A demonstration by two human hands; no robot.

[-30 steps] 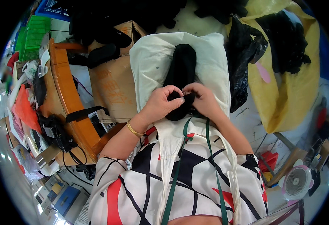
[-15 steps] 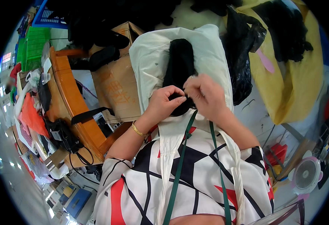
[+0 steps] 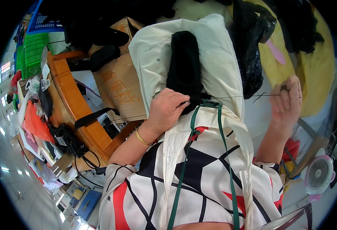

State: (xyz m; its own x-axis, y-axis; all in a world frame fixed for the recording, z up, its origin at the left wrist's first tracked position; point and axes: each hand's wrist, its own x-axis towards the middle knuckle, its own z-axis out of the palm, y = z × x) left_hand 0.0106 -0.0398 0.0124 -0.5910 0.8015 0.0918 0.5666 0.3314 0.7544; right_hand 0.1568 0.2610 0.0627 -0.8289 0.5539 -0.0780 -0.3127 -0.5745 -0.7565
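A black fabric shoe lies lengthwise on the white cloth over my lap, its opening facing up. My left hand pinches the edge of its near end. From there a dark thread runs taut to the right, almost level. Well out to the side, my right hand is raised with its fingers closed on the thread's far end. A dark band sits on one of its fingers. Whether a needle is in those fingers, I cannot make out.
To the left stand a cardboard box and a wooden chair-like frame. A black plastic bag and a yellow sheet lie at the right, with a white fan lower down. Dark items fill the far side.
My right hand has swung from beside the left hand far out to the right, drawing the thread straight. The left hand has stayed at the shoe's near end.
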